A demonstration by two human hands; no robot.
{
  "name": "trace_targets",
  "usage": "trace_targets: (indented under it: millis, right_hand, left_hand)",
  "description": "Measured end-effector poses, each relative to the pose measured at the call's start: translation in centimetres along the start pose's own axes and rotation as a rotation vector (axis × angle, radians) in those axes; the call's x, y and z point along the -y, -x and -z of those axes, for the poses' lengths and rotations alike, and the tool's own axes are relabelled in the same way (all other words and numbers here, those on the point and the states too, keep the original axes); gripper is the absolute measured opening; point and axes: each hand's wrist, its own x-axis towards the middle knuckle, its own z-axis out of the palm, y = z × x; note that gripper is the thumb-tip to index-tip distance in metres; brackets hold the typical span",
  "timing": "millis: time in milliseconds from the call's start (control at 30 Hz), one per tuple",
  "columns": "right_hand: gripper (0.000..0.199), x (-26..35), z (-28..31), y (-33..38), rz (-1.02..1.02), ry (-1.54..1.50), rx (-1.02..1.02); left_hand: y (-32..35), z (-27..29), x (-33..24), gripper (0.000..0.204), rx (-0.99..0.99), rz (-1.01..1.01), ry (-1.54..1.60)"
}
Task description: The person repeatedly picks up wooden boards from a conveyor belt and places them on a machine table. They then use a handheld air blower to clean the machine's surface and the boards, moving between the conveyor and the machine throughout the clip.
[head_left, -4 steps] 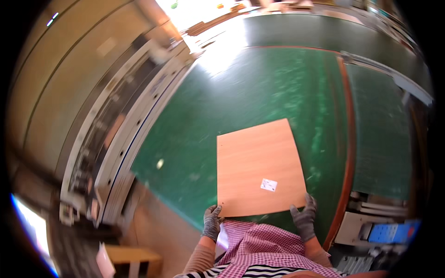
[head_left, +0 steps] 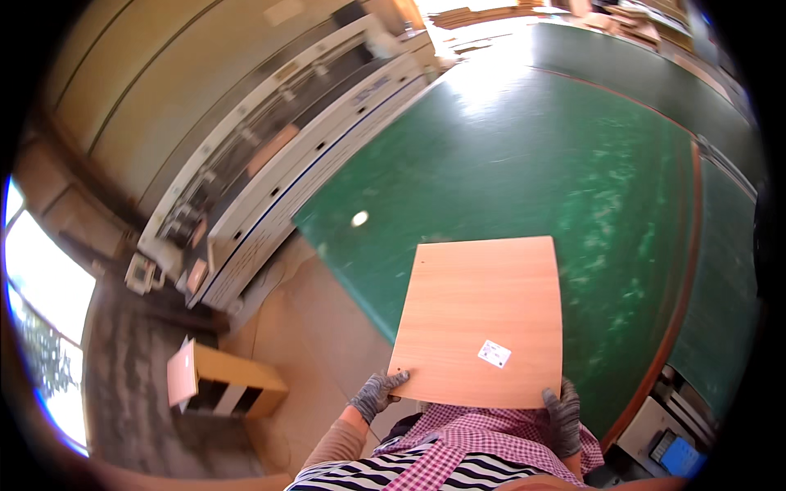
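Gripping a flat, nearly square, orange-brown wood-grain panel with both hands, low and right of centre in the frame. Clasping its lower-left corner with the left hand, gloved in grey knit: laying the thumb across the top face, tucking the other fingers partly out of sight beneath. Holding the lower-right corner with the right hand, gloved likewise: pointing up the frame, setting the thumb at the near edge, curling the fingers about the right side. Angling the left forearm up and rightward from the bottom edge; holding the right one steeper, close against a pink-checked apron.

Overlapping the near part of a broad green table with the panel; cannot tell whether resting on it or lifted clear. On the panel's lower right, bearing a small white rectangular label. Lower left, on the floor, a brown cardboard box.
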Motion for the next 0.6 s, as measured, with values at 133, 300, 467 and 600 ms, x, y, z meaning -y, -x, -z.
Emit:
trace_targets:
  millis: [133, 300, 467, 600]
  right_hand:
    - [0.049, -7.2, -7.2, 1.3, 0.546, 0.948, 0.559]
    - [0.054, -17.4, -27.1, 0.2, -0.017, -0.058, 0.653]
    - [0.064, -18.2, -45.6, -1.2, -0.339, 0.105, 0.898]
    - [0.06, -19.0, -70.2, 1.1, -0.564, 0.177, 1.026]
  left_hand:
    - [4.6, 14.4, 2.5, 0.061, 0.077, -0.139, -0.027]
    - [2.5, 33.2, 5.7, 0.073, -0.035, -0.228, -0.024]
    - [10.4, 48.2, 3.5, 0.081, -0.009, -0.372, 0.567]
    - [12.4, 58.2, 6.2, 0.077, -0.227, -0.54, 0.871]
